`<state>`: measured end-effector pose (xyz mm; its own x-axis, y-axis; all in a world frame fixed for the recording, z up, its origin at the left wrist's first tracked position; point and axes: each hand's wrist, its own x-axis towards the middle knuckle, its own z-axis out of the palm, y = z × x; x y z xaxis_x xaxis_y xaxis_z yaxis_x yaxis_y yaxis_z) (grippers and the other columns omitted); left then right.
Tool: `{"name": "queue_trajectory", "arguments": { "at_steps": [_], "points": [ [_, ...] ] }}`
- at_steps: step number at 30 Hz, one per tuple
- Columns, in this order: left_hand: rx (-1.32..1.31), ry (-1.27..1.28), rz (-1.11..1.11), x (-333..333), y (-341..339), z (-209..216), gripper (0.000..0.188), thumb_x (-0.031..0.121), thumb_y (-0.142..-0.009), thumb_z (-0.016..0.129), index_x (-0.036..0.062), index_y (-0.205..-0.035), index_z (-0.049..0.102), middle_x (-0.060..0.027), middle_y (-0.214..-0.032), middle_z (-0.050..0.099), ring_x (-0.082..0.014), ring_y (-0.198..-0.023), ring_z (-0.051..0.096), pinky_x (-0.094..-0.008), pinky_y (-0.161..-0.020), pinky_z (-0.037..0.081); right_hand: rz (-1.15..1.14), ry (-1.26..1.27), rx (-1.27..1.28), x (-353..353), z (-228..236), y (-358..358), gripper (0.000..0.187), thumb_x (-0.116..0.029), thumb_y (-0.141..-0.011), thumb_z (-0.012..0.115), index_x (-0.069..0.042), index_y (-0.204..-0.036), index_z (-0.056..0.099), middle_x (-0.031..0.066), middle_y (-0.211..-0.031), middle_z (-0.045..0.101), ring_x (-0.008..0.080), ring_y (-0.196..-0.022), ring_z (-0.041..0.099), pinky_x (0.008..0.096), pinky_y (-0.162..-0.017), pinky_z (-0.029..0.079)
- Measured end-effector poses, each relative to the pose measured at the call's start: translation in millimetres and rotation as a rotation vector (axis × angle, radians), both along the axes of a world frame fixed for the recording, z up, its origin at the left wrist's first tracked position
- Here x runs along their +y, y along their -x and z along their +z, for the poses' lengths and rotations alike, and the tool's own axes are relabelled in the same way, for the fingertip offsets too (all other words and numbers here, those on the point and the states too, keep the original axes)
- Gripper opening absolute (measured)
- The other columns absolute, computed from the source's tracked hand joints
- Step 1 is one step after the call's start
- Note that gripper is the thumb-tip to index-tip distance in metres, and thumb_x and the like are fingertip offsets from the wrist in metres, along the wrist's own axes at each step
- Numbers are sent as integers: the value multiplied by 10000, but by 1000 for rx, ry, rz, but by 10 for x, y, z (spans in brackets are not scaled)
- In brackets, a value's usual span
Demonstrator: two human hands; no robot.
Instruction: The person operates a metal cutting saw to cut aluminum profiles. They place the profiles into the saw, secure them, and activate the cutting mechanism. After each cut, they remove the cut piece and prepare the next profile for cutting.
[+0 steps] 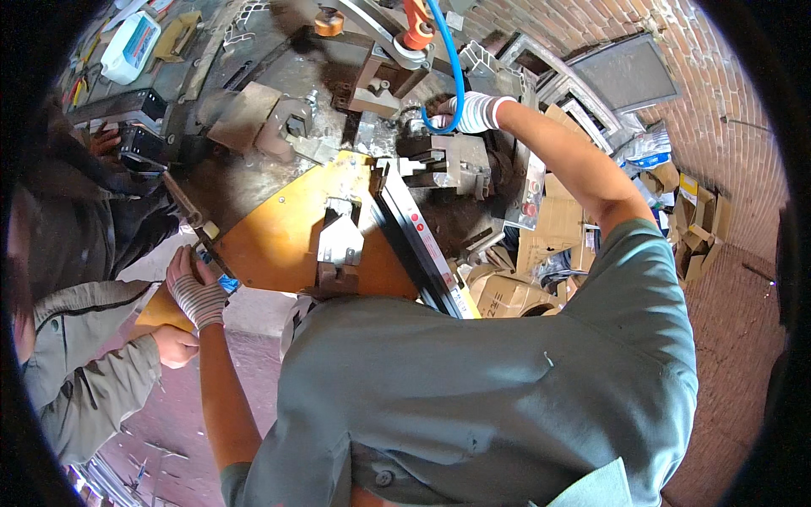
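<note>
My left hand (pixel 196 291), in a striped glove, is at the left corner of an orange-yellow board (pixel 274 232). Its fingers are bent around something small and dark there that I cannot make out. At the far right of the bench, my right hand (pixel 479 113) wears a similar glove and reaches beside a metal clamp block (pixel 460 160). A curved blue hose (pixel 460 72) passes in front of its fingers, which are mostly hidden. Between the hands, a long black and silver rail (pixel 414 232) lies slanting near my body. A shiny angled metal block (pixel 340 241) stands on the board.
On the left, one person's hand (pixel 176 347) extends from a grey sleeve; another person's hand (pixel 106 140) is by a black box (pixel 139 148). A white plastic container (pixel 131 48) stands at the far left. Cardboard boxes (pixel 515 291) and a brick wall (pixel 718 93) are right.
</note>
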<state>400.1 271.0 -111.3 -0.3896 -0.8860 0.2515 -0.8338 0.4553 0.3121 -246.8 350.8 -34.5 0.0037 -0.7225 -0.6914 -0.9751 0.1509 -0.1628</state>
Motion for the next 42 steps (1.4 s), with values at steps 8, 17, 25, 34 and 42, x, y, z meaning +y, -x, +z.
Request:
{"name": "queue_trajectory", "arguments": {
  "at_steps": [8,17,25,34,42],
  "points": [
    [-21,40,6,8,4,-2,396,199,-968,620,59,-1337,651,-153,-1356,655,-375,-1268,585,-521,-1141,408,-25,-73,-94,-56,-26,-85,532,-470,-1074,517,25,-1044,709,259,-895,724,425,-818,669,503,-794,503],
    [-52,41,10,7,-14,-31,398,215,-972,624,62,-1338,652,-155,-1341,659,-375,-1262,591,-516,-1143,411,241,-142,68,-342,-342,16,372,-305,-1025,587,53,-1010,688,258,-754,656,445,-720,604,479,-716,509],
    [-31,30,-16,-38,-29,-65,406,202,-968,613,42,-1340,646,-169,-1377,649,-391,-1269,588,-526,-1140,416,101,82,-127,-181,48,-208,387,-390,-1024,651,-20,-960,746,205,-832,716,343,-796,667,459,-746,509],
    [-33,-11,3,-5,-27,-49,421,226,-979,602,44,-1355,648,-167,-1381,648,-384,-1281,578,-517,-1149,405,-408,175,-486,108,-65,213,199,-185,-997,714,-19,-1089,774,62,-829,739,151,-737,570,356,-746,527],
    [-20,45,-10,-16,-12,-54,404,176,-955,635,44,-1336,661,-160,-1333,672,-376,-1250,602,-510,-1122,435,-466,232,-555,263,248,-21,198,-176,-1032,706,-21,-1132,779,19,-980,780,104,-910,635,304,-879,540]
  ]
}}
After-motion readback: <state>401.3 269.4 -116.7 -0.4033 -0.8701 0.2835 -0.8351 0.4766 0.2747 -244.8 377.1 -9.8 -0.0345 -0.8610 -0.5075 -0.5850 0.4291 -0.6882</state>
